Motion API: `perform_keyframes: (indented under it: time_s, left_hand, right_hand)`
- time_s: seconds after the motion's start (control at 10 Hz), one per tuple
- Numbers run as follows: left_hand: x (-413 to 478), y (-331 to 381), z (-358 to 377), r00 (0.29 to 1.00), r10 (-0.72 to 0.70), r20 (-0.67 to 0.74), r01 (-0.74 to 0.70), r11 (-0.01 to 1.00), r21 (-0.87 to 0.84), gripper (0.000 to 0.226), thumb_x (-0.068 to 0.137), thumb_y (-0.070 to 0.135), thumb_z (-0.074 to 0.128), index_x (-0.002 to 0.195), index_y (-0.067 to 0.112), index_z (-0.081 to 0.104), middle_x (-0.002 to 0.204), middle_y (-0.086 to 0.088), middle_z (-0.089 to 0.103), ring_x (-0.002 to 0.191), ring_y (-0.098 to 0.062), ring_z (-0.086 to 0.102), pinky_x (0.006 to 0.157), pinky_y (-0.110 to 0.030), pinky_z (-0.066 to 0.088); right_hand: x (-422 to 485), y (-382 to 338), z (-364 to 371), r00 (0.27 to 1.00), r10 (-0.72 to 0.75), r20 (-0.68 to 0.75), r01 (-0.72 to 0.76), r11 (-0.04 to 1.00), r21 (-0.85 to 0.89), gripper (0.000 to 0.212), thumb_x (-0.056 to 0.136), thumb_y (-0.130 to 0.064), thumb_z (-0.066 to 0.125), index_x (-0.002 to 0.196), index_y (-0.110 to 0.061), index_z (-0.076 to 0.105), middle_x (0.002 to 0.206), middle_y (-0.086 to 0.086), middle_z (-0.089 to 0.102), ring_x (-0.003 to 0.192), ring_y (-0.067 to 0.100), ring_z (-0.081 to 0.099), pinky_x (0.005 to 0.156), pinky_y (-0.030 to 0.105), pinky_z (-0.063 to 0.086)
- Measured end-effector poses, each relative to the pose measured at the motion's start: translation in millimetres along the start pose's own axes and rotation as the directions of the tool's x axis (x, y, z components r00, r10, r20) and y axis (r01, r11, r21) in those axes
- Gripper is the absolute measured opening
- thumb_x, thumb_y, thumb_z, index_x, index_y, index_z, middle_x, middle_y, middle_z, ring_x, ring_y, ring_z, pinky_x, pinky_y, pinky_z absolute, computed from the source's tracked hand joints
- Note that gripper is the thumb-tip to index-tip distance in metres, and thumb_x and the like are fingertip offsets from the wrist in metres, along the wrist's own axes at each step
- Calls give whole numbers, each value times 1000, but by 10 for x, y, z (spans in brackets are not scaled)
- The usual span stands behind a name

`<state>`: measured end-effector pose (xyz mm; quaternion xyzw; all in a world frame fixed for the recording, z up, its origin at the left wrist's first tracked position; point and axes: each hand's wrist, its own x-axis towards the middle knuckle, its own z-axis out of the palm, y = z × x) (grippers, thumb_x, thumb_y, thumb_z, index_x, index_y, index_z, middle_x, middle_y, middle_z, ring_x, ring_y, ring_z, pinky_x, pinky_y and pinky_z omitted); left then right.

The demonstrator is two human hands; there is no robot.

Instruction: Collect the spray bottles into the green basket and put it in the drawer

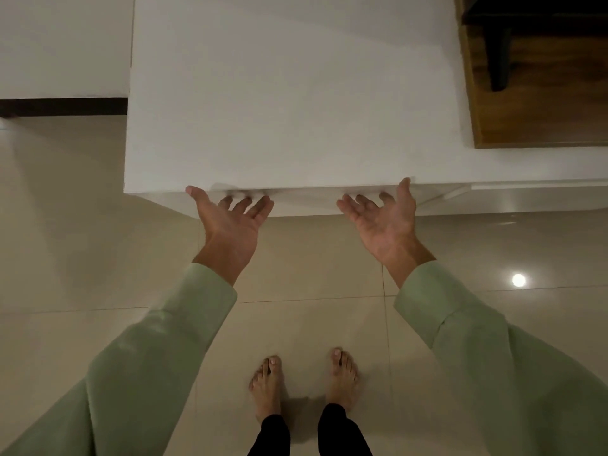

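Drawer (329, 200): only a narrow white front strip seen, directly under the near edge of the worktop; whether shut or slightly out, cannot tell.
Basket, spray bottles: out of view; place cannot be told.
Left hand (232, 222): palm up, at the near edge toward the near-left corner; thumb stretched along the edge, fingers (245, 205) curled up and hooked under the edge, tips blurred against the white front. Grasping the underside of the edge or the drawer front; which one, cannot tell.
Right hand (383, 218): palm up, further right along the same near edge; thumb raised against the edge, fingers (353, 204) curled under it in the same manner. Same doubt over what exactly is gripped.
Spacing of hands: well apart, drawer strip between them.
Worktop (296, 93): plain white, flat, seen from above; near-left corner juts over the floor.
Right of worktop: brown wood panel (543, 110) beside the far-right edge, dark black shape above it, too dim to identify.
Left of worktop: second white surface (62, 44), dark band along its near edge.
Sleeves (148, 373): pale green, long, cuffs at the wrists, both arms reaching forward.
Floor (312, 274): glossy cream tiles, thin joints; round bright reflection (519, 280) at right.
Feet (266, 383): bare, side by side on the tiles below the hands; black trouser legs above them.
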<state>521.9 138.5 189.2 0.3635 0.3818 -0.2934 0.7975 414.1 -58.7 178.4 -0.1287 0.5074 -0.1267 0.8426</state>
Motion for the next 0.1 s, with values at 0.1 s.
perform_keyframes:
  time_s: [0.1]
  left_hand:
    - [-210,23,-179,999,48,11,-49,966,252,81,95,69,32,152,12,34,147,-18,49,118,-40,62,106,-51,49]
  right_hand:
    - [-227,49,-127,1000,1,31,3,992,-124,68,102,-53,46,155,-14,28,152,26,42,125,44,58,98,53,54]
